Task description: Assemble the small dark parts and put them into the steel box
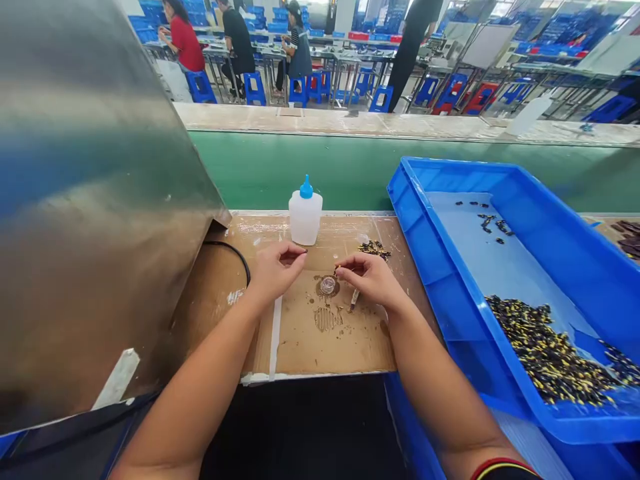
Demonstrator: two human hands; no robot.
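My left hand (277, 269) rests on a brown cardboard mat (320, 347), its fingers pinched on something too small to make out. My right hand (370, 279) is pinched on a tiny dark part just right of a small round glass dish (327, 286), and a thin stick (354, 299) pokes out beneath its fingers. A white squeeze bottle with a blue cap (305, 212) stands just behind both hands. A little pile of dark and yellow parts (375, 249) lies behind my right hand.
A big blue tray (430, 200) at the right holds a heap of black and yellow parts (550, 353). A large shiny metal housing (85, 200) fills the left. A black cable (235, 252) curls beside it. A green conveyor (350, 170) runs behind; people work at far benches.
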